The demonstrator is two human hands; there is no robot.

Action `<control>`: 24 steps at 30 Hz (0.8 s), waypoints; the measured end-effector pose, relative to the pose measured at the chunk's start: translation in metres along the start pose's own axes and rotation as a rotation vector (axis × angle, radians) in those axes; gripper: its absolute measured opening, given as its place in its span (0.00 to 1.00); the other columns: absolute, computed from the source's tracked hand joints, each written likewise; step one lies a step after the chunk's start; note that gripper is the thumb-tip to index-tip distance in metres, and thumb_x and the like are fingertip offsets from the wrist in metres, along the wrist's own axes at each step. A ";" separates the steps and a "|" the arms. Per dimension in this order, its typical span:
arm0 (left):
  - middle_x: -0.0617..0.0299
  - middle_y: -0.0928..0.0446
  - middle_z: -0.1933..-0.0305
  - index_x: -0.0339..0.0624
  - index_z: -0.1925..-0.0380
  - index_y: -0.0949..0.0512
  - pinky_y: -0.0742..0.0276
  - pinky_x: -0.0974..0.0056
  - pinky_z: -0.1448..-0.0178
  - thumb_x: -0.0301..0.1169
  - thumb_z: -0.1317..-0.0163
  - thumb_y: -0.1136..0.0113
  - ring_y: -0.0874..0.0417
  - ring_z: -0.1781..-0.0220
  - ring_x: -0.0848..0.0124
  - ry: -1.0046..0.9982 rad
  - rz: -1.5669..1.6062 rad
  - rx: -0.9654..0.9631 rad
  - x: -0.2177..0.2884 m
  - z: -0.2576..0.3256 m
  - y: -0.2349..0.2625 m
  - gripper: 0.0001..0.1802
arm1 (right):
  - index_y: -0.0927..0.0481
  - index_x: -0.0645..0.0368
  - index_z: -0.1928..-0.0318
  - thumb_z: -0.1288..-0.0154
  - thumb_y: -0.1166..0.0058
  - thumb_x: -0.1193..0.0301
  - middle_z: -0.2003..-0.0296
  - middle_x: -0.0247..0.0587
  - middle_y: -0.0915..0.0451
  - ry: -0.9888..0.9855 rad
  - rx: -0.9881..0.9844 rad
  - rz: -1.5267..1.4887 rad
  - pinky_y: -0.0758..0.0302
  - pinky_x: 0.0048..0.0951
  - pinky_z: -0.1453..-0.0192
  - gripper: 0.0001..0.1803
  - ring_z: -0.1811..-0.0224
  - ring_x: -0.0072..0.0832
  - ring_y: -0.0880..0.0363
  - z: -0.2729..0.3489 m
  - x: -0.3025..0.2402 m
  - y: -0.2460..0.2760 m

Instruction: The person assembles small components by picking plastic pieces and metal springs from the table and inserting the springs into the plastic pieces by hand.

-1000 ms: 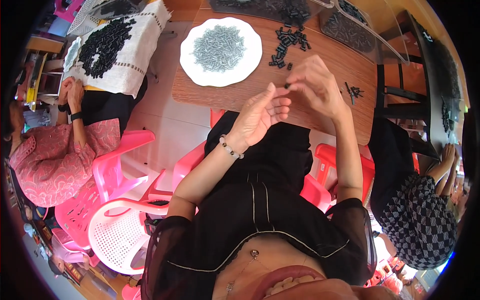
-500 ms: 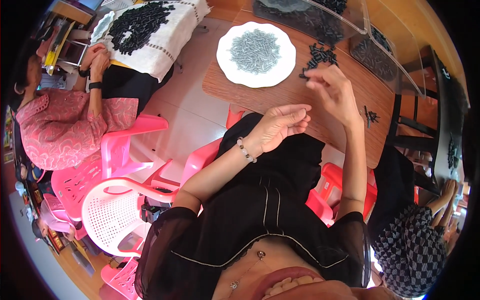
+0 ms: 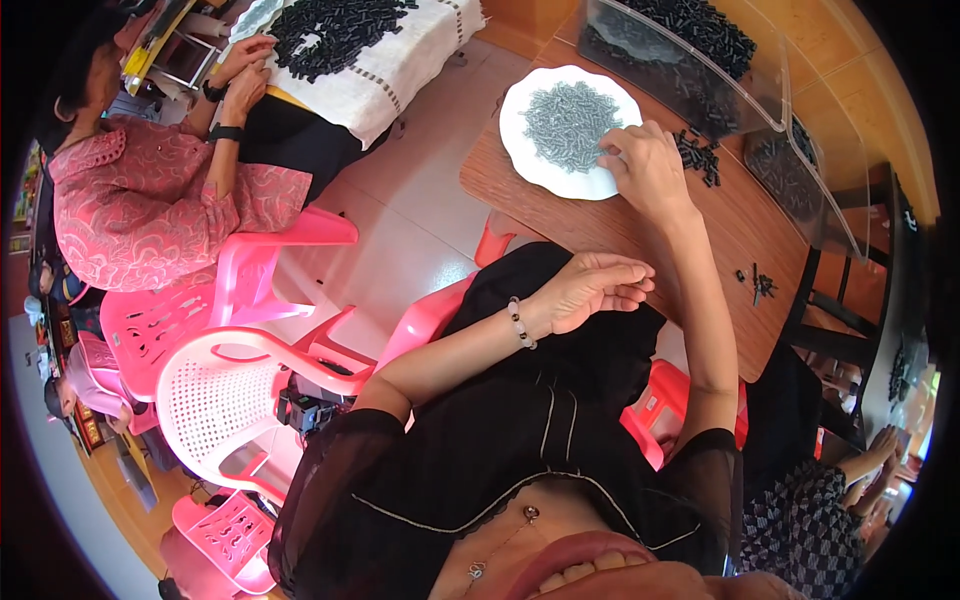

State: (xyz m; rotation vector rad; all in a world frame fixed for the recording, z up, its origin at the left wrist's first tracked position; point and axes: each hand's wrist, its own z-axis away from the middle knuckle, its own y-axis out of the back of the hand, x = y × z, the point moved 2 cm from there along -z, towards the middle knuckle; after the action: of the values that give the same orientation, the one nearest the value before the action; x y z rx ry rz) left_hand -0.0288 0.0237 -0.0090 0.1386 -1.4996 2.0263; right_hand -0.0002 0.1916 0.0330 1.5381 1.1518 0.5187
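Note:
My right hand [image 3: 650, 172] is over the right rim of a white scalloped plate [image 3: 520, 150]. Its thumb and fingers are drawn together at the edge of a heap of small silvery pins [image 3: 572, 125]; whatever lies between them is too small to make out. My left hand [image 3: 598, 290], below the table's near edge, is held palm up over my lap. Its thumb is pressed to curled fingers, and I cannot see what is in them. Just beyond my right hand lies a small pile of short black cylindrical pieces [image 3: 700, 158] on the wooden table [image 3: 690, 270].
Clear plastic bins [image 3: 660, 75] of black pieces stand along the table's far side. A few loose dark pieces [image 3: 762, 285] lie at right. At left, a co-worker [image 3: 170, 210] sits by a cloth-covered table [image 3: 420, 60] heaped with black pieces. Pink chairs [image 3: 225, 385] stand beside me.
My right hand has moved left from the black pile to the plate of pins. My left hand stays pinched over my lap. The whole view has shifted a little.

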 end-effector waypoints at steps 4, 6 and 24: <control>0.62 0.18 0.60 0.39 0.56 0.19 0.20 0.70 0.53 0.34 0.36 0.39 0.19 0.62 0.78 0.001 0.000 0.005 0.000 -0.003 0.001 0.12 | 0.20 0.56 0.69 0.47 0.38 0.71 0.74 0.38 0.20 -0.008 -0.009 -0.047 0.32 0.38 0.56 0.05 0.64 0.38 0.26 -0.004 0.002 -0.001; 0.63 0.18 0.61 0.40 0.57 0.19 0.20 0.70 0.53 0.34 0.36 0.38 0.19 0.62 0.78 0.012 -0.003 0.002 -0.001 -0.004 0.002 0.12 | 0.20 0.56 0.71 0.47 0.38 0.71 0.75 0.38 0.20 -0.006 -0.011 -0.091 0.32 0.38 0.58 0.05 0.66 0.38 0.26 -0.005 0.005 -0.003; 0.66 0.21 0.63 0.40 0.56 0.21 0.22 0.72 0.56 0.34 0.36 0.39 0.22 0.65 0.80 0.020 0.024 -0.001 -0.004 -0.005 0.008 0.12 | 0.21 0.59 0.68 0.43 0.42 0.73 0.72 0.42 0.21 0.004 0.021 -0.165 0.30 0.38 0.56 0.03 0.62 0.41 0.27 -0.003 0.002 -0.005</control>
State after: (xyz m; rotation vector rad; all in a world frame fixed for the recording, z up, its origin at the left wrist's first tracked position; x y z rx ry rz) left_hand -0.0281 0.0253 -0.0188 0.1000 -1.4967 2.0393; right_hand -0.0036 0.1947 0.0287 1.4454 1.2785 0.4001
